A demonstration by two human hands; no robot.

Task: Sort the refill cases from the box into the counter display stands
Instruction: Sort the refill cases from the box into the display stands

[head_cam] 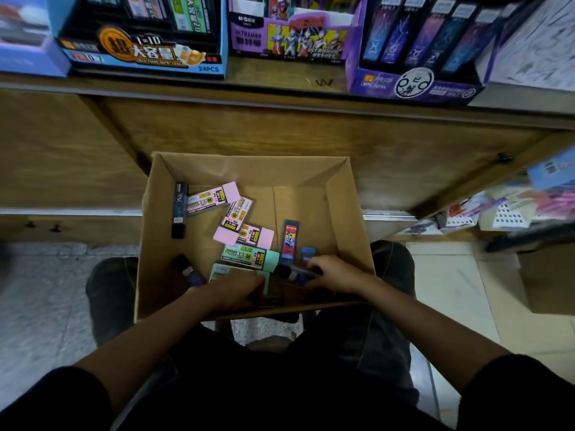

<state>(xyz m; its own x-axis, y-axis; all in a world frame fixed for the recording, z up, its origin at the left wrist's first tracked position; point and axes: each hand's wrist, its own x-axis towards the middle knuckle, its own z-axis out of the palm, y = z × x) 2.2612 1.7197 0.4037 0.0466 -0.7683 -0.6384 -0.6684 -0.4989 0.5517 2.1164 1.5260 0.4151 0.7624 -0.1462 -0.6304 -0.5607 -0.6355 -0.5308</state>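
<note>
Box (249,169) between knees, refill cases (236,213) scattered inside. At its 6 o'clock, right hand (333,272) grasps dark case (294,273); left hand (236,290) over green case (222,270), grip unclear. Display stands (143,54) on bench (273,73), 12 o'clock.

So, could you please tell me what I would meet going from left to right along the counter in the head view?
Pale blue box → blue 24PCS stand → Ultraman stand → dark purple stand → white patterned box.
</note>
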